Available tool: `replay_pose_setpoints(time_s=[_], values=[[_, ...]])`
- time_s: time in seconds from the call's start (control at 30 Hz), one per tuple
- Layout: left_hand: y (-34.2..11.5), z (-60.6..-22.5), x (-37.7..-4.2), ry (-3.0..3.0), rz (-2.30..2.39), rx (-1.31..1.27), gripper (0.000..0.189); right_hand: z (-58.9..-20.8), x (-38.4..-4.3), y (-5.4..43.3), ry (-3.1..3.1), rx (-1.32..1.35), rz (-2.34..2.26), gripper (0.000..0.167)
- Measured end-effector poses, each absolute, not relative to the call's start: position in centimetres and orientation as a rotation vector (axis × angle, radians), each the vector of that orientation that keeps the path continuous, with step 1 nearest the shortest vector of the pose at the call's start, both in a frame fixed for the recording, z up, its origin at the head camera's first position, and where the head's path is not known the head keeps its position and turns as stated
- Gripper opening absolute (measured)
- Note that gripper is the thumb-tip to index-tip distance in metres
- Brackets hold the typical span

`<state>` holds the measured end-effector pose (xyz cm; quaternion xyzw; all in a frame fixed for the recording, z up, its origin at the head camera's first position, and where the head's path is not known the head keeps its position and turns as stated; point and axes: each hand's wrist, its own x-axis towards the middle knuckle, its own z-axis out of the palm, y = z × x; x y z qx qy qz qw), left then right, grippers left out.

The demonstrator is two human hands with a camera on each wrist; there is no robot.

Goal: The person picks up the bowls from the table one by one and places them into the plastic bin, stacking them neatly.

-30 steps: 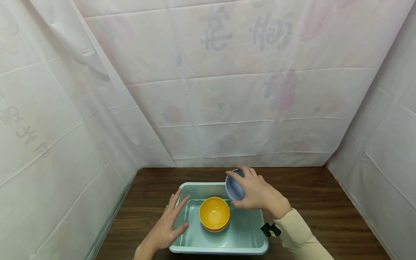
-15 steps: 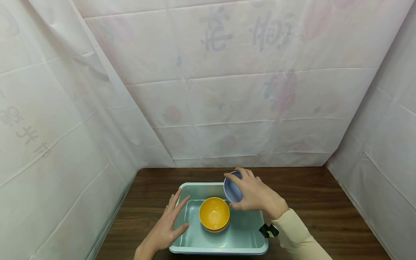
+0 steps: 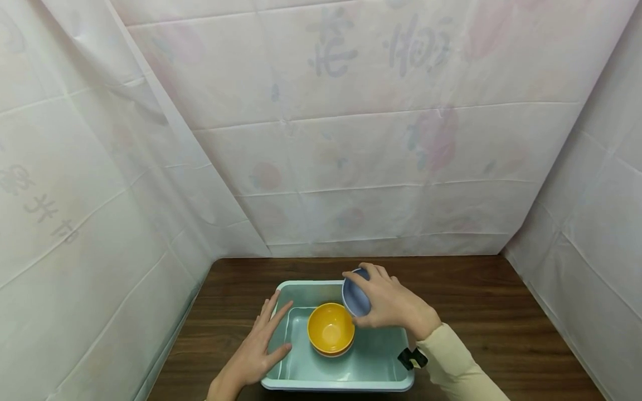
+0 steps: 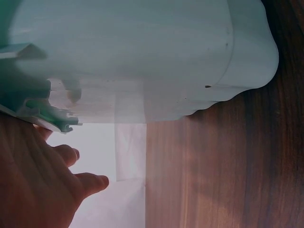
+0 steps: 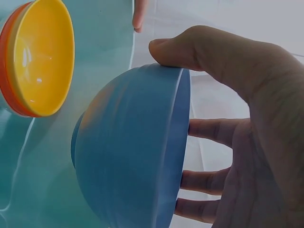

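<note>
My right hand (image 3: 396,301) grips a blue bowl (image 3: 355,295) by its rim, tilted, above the back right part of a light green basin (image 3: 381,362). In the right wrist view the thumb presses the outside of the blue bowl (image 5: 128,142) and several fingers reach to its rim. A yellow bowl (image 3: 331,328) sits upright in the basin, nested on an orange one (image 5: 9,71) that shows beneath it. My left hand (image 3: 256,345) rests on the basin's left rim with fingers straight and spread. In the left wrist view this hand (image 4: 42,175) is beside the basin's outer wall (image 4: 142,57).
The basin stands on a dark brown wooden table (image 3: 481,323). White printed cloth (image 3: 351,139) hangs behind the table, with more cloth along the left and right sides. A black clip-like object (image 3: 412,358) sits at the right wrist by the cream sleeve (image 3: 451,356).
My right hand has moved slightly left and toward the person, bringing the blue bowl closer to the yellow bowl. The left hand and the nested bowls stay in place.
</note>
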<state>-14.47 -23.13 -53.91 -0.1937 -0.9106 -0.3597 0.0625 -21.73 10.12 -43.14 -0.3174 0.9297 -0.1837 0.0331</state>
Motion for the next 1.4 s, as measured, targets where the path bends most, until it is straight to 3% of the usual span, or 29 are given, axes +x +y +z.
replay_pose_setpoints(time_s=[1.4], values=[[-23.3,-53.8,-14.4,-2.770,-1.127,-0.572,0.071,-46.0,-21.5,7.1,2.778,-1.089,-0.444,0.087]])
